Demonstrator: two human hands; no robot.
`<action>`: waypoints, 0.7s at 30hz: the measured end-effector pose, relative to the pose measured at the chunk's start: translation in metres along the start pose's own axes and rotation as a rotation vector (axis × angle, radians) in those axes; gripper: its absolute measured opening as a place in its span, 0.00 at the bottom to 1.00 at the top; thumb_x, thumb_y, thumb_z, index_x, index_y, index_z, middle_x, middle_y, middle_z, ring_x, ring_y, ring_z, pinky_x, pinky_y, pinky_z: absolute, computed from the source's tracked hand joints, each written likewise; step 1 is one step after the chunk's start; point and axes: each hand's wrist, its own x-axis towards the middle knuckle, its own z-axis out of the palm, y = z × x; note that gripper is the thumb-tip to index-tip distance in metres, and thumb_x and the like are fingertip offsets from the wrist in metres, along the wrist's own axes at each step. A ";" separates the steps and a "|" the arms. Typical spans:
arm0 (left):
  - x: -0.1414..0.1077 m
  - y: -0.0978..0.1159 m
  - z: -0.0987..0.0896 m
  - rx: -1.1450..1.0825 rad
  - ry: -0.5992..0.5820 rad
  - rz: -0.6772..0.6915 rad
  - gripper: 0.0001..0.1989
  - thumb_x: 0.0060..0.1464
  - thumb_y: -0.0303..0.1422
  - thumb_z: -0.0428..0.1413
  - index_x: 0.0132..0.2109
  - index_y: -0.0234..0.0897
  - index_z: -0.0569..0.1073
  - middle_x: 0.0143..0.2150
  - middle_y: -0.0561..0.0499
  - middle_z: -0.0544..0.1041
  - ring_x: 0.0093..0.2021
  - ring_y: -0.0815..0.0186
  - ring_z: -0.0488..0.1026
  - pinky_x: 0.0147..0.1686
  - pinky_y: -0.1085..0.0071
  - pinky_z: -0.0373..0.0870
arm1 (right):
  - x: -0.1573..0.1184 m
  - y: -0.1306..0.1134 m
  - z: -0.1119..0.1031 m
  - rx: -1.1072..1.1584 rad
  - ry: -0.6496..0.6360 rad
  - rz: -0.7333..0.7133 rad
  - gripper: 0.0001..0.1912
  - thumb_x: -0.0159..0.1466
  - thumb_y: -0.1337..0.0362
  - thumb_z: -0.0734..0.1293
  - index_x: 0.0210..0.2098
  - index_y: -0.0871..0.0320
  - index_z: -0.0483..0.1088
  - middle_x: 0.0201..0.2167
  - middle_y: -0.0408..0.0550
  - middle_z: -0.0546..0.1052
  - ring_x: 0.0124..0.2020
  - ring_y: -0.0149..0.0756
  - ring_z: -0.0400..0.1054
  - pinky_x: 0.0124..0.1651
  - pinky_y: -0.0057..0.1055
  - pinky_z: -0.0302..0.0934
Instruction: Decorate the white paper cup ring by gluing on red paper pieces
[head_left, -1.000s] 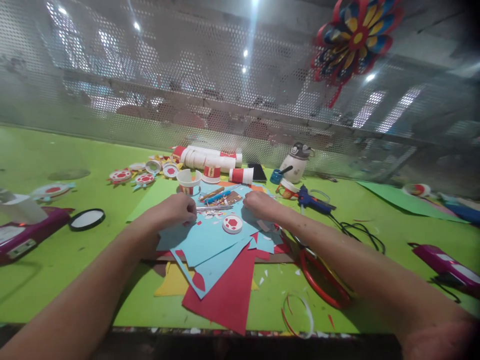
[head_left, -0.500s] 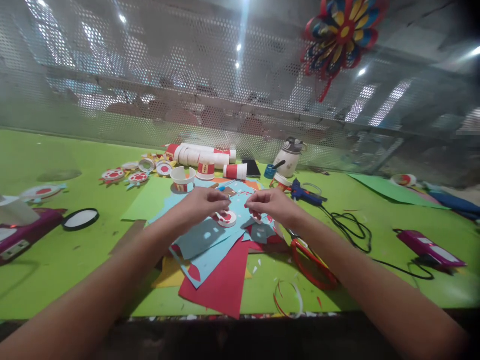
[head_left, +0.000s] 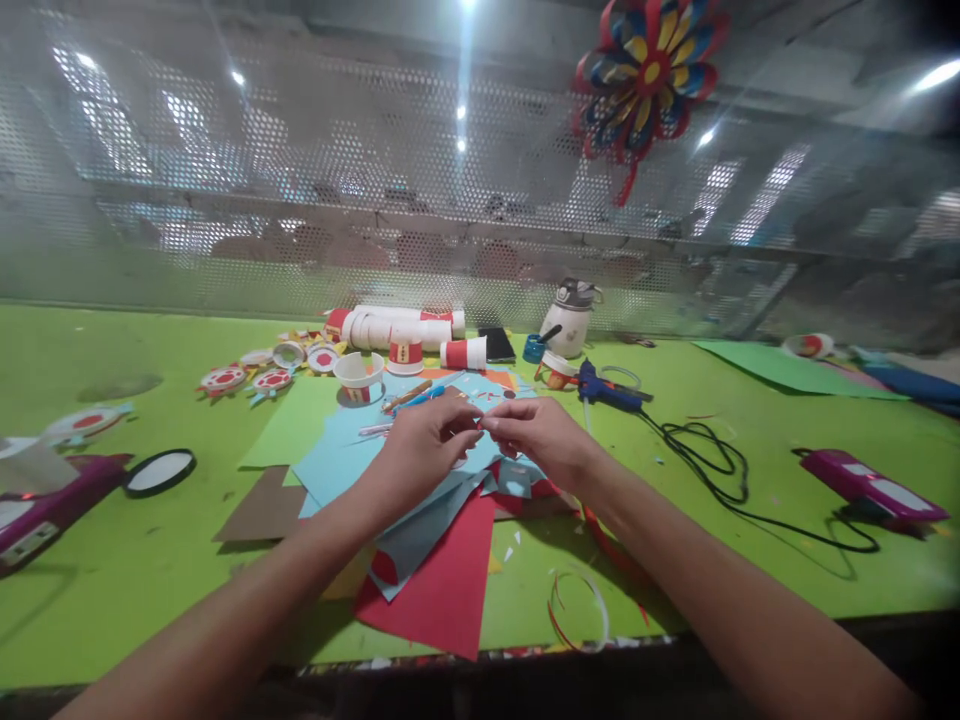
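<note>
I am holding the left hand (head_left: 421,443) and right hand (head_left: 556,442) together over the blue paper (head_left: 334,455), fingers (head_left: 517,409) standing close, tips meeting, anything they are gripping too small to tell, paper lying on the surface (head_left: 165,550), overlapping red paper (head_left: 442,605).

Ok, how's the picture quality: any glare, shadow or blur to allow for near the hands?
Head view: ceiling lights flare overhead; shadow darkens the blue paper below the left hand; fine detail where it meets the right hand is too soft to read. Same view: right-hand corners go dark.
</note>
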 end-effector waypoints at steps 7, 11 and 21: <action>-0.006 -0.010 0.005 0.177 0.033 0.185 0.09 0.59 0.33 0.53 0.38 0.37 0.78 0.33 0.47 0.79 0.33 0.64 0.74 0.35 0.69 0.67 | -0.003 0.011 0.000 0.071 0.008 0.056 0.13 0.47 0.58 0.75 0.24 0.62 0.75 0.16 0.38 0.68 0.19 0.26 0.56 0.25 0.29 0.49; -0.009 -0.011 0.006 0.248 0.001 0.205 0.10 0.61 0.32 0.52 0.39 0.38 0.78 0.36 0.45 0.80 0.36 0.61 0.75 0.38 0.66 0.67 | -0.002 0.012 0.002 0.097 0.011 0.082 0.12 0.47 0.59 0.75 0.23 0.62 0.75 0.16 0.38 0.68 0.19 0.25 0.56 0.25 0.28 0.49; -0.008 -0.013 0.004 0.254 0.074 0.083 0.09 0.58 0.34 0.54 0.36 0.40 0.79 0.33 0.48 0.81 0.34 0.61 0.77 0.37 0.67 0.70 | -0.003 0.002 0.008 0.099 -0.032 0.102 0.09 0.50 0.61 0.72 0.21 0.60 0.74 0.17 0.40 0.70 0.19 0.26 0.58 0.23 0.28 0.52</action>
